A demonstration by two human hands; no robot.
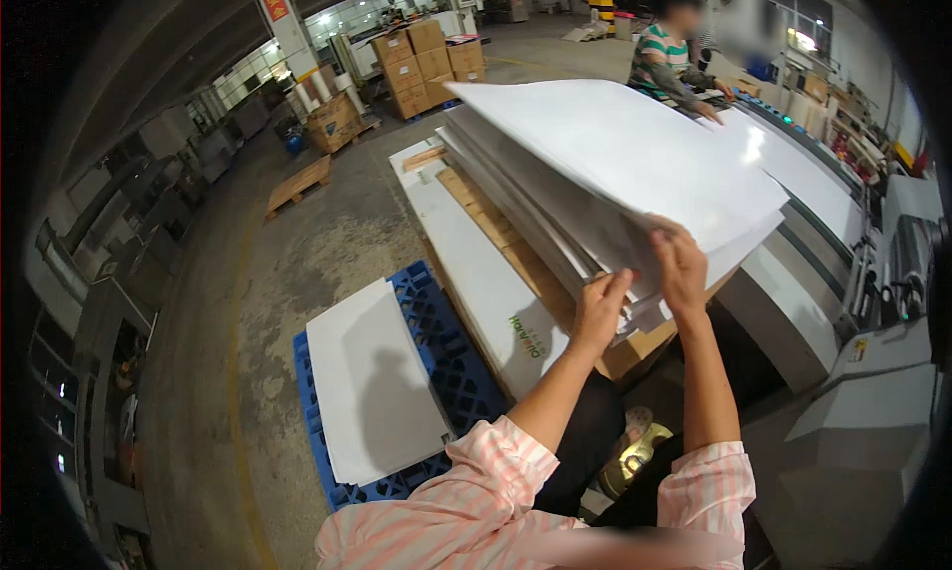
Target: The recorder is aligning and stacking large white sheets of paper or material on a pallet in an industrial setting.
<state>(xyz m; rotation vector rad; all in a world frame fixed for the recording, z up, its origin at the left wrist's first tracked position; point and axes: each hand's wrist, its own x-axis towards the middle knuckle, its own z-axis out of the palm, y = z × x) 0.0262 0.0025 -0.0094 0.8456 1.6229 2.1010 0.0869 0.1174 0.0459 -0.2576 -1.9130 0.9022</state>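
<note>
A tall stack of large white sheets (635, 133) lies in front of me, its upper sheets lifted and bowed along the left side. My right hand (680, 267) grips the near edge of the lifted sheets, fingers over the edge. Just left of it and lower, my left hand (603, 310) is closed at the near corner of the stack, thumb and fingers pinching sheet edges there. How many sheets each hand holds cannot be made out. Under the stack show wooden slats and a long white board (481, 262) with green print.
Left of me, a blue plastic pallet (424, 312) bears a lower pile of white sheets (367, 391). A grey machine (843, 411) stands close on my right. Across the stack, a person in a striped top (664, 62) handles a sheet. Cartons (421, 64) and a wooden pallet (299, 185) stand farther off.
</note>
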